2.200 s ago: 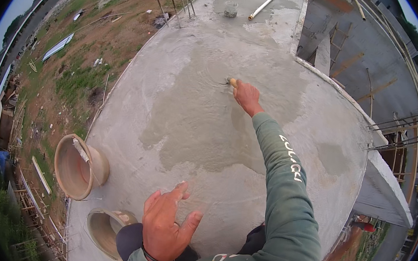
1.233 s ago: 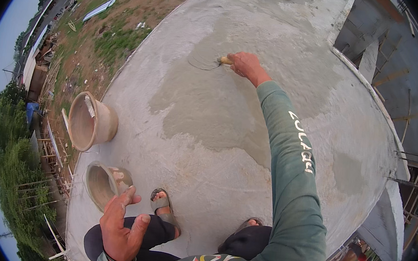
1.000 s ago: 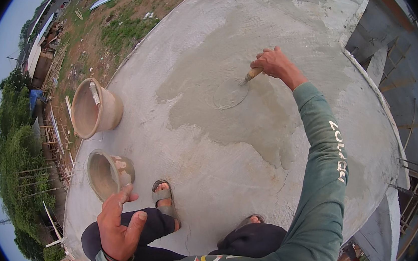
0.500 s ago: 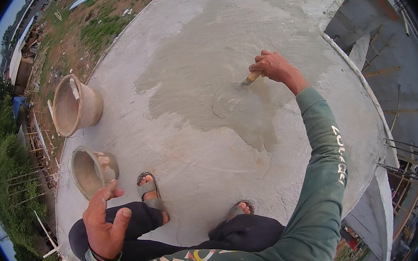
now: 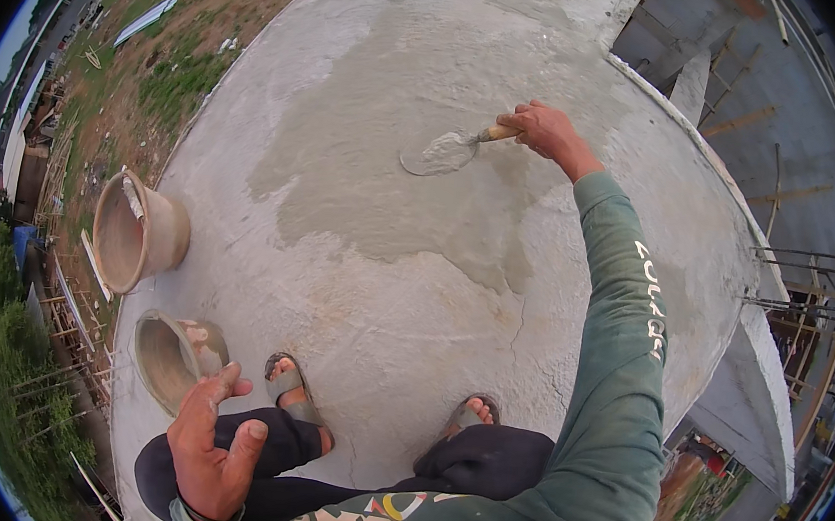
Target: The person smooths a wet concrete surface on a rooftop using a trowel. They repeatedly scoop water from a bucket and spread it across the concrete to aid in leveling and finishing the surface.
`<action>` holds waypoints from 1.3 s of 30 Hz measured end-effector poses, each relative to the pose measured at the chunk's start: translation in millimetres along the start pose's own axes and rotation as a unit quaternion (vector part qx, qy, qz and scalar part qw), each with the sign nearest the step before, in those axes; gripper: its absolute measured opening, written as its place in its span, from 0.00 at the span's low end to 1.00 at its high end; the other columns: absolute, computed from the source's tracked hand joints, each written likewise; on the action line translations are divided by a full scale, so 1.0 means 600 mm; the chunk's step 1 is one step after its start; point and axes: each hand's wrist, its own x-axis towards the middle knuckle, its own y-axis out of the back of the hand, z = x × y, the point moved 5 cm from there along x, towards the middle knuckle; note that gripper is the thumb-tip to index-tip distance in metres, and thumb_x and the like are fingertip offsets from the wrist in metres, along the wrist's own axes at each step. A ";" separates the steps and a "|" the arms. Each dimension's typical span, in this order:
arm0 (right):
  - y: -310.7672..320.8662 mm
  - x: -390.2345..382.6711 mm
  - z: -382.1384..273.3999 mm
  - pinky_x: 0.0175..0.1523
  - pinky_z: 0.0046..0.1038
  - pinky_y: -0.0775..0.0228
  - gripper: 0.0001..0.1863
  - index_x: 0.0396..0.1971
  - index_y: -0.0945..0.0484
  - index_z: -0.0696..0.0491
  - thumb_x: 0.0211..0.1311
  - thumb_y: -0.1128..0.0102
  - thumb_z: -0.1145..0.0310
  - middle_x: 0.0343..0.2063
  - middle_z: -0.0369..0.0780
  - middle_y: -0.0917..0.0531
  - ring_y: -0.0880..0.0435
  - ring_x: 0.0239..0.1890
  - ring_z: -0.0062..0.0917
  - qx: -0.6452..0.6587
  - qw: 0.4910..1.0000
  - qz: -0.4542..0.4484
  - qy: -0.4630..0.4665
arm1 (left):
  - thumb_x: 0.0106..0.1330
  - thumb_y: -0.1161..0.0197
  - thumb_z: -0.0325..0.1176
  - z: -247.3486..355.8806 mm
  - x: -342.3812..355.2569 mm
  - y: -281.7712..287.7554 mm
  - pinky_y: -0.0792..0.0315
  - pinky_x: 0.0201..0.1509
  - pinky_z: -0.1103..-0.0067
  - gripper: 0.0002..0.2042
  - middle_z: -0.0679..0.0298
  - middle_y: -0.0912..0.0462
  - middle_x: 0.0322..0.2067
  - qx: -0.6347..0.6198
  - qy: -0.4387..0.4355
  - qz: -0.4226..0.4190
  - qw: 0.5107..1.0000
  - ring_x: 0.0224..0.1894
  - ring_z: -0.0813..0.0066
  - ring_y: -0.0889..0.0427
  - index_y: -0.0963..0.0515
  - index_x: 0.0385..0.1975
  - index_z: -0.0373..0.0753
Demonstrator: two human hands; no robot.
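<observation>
My right hand (image 5: pixel 542 135) grips the wooden handle of a trowel (image 5: pixel 440 152), its blade lying flat over a patch of wet cement (image 5: pixel 364 190) with some grey mortar on top. The patch spreads across the middle of a pale concrete slab (image 5: pixel 373 302). Down at the lower left, my left hand (image 5: pixel 216 442) hangs in the air with fingers apart, holding nothing, above my bent knee. Just beyond its fingertips stands a smaller bucket (image 5: pixel 162 365), partly hidden by the hand. A larger bucket (image 5: pixel 161 226) sits farther off at the slab's left edge, a whitish stick-like tool (image 5: pixel 132 198) inside it.
My sandalled feet (image 5: pixel 289 389) are planted on the slab. Its left edge drops to ground with grass (image 5: pixel 179 77). Past the right edge lie a lower level (image 5: pixel 801 137) with wooden poles and rebar (image 5: pixel 810 260) sticking out. Fine cracks run through the concrete.
The trowel blade, earlier pressed edge-on into the wet cement, now lies flatter and farther left, carrying mortar. The whole view has shifted slightly. My left hand keeps its pose.
</observation>
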 end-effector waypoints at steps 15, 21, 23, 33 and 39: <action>-0.019 -0.139 0.009 0.47 0.38 0.24 0.22 0.53 0.20 0.36 0.55 0.34 0.67 0.39 0.36 0.18 0.19 0.44 0.37 0.028 0.997 0.050 -0.052 | 0.63 0.33 0.40 0.008 -0.006 -0.014 0.29 0.54 0.68 0.25 0.47 0.18 0.40 -0.003 -0.031 -0.021 0.999 0.44 0.57 0.18 0.25 0.53 0.26; 0.004 -0.235 0.071 0.47 0.38 0.24 0.24 0.56 0.23 0.36 0.58 0.34 0.63 0.40 0.36 0.18 0.19 0.44 0.35 0.018 0.944 0.114 -0.308 | 0.64 0.34 0.39 0.010 -0.016 -0.014 0.29 0.55 0.68 0.25 0.48 0.18 0.40 -0.011 -0.037 -0.028 0.999 0.44 0.57 0.18 0.26 0.54 0.26; 0.001 -0.261 0.086 0.47 0.38 0.24 0.24 0.58 0.24 0.36 0.60 0.35 0.63 0.40 0.36 0.19 0.19 0.44 0.35 -0.002 0.922 0.106 -0.371 | 0.64 0.34 0.39 0.010 -0.017 -0.015 0.29 0.56 0.68 0.25 0.47 0.18 0.41 -0.026 -0.036 -0.029 0.999 0.45 0.57 0.18 0.26 0.54 0.26; -0.009 -0.346 0.053 0.47 0.37 0.24 0.24 0.56 0.23 0.37 0.58 0.34 0.65 0.39 0.36 0.19 0.18 0.43 0.34 0.026 0.962 0.066 -0.265 | 0.64 0.34 0.39 0.023 -0.014 -0.020 0.30 0.57 0.68 0.25 0.48 0.17 0.41 -0.007 -0.069 -0.061 0.996 0.46 0.57 0.18 0.26 0.55 0.26; -0.020 -0.353 0.017 0.49 0.34 0.24 0.25 0.56 0.23 0.38 0.57 0.32 0.67 0.38 0.34 0.19 0.20 0.43 0.32 0.036 0.975 0.030 -0.217 | 0.65 0.35 0.42 0.026 -0.014 -0.024 0.30 0.58 0.68 0.26 0.48 0.17 0.41 -0.016 -0.053 -0.068 0.996 0.46 0.57 0.18 0.26 0.55 0.26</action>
